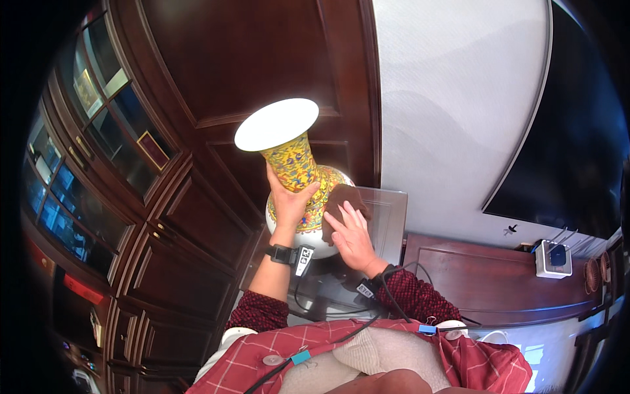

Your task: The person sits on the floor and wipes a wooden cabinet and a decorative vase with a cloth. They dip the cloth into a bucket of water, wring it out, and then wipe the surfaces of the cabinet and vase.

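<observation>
A large porcelain vase (290, 162) leans toward the upper left, its wide white mouth flaring at the top. Yellow ground with multicoloured patterning covers its neck and shoulder, and the lower body is white. My left hand (290, 204) grips the neck from below, thumb on the near side. Pressed against the vase's right shoulder is a brown cloth (340, 199), held under my right hand (352, 239) with the fingers spread over it. Beneath the vase is a stand with a glass or clear top (386, 212); the vase's base is hidden.
Dark wooden cabinets with glass doors (128, 123) line the left. A wood panel (246, 54) rises behind the vase. To the right are a wall-mounted television (571, 133) and a low wooden cabinet (467, 271) bearing a white router-like box (553, 258). Cables (339, 312) hang near my wrists.
</observation>
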`<state>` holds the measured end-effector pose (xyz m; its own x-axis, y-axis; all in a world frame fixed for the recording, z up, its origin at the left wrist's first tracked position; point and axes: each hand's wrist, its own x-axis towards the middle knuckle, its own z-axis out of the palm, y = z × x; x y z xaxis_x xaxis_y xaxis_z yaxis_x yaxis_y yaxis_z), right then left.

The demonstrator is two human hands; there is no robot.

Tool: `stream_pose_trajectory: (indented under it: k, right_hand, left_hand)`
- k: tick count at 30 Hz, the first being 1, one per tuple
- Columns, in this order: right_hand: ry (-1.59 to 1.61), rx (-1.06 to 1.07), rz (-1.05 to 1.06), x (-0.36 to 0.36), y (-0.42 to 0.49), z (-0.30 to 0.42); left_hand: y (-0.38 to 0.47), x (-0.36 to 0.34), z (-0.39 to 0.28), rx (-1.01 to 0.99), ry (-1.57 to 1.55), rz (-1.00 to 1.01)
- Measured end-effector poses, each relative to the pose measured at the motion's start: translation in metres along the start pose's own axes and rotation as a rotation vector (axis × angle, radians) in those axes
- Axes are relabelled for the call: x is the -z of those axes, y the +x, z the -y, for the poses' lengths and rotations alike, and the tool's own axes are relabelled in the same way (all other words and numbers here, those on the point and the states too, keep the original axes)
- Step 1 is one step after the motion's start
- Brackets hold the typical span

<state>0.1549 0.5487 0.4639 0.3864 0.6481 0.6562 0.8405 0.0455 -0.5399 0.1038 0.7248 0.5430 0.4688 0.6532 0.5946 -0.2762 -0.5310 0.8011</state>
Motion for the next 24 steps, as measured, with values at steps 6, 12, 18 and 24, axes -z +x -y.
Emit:
stream_pose_trajectory:
  k: [6,12,18,24]
  right_hand:
    - [0.116,0.011,0.111,0.003,0.071,-0.060]
    - [0.320,-0.060,0.478,-0.013,0.145,-0.123]
    - [0.660,-0.043,0.503,-0.024,0.161,-0.154]
    - [1.406,-0.679,0.301,-0.034,0.096,-0.160]
  left_hand:
    - [0.001,-0.004,0.002,0.022,0.143,-0.057]
    - [0.001,-0.004,0.006,0.057,0.178,-0.051]
    - [-0.001,-0.005,0.005,0.054,0.112,-0.019]
    - [0.002,-0.006,0.003,0.004,0.188,-0.028]
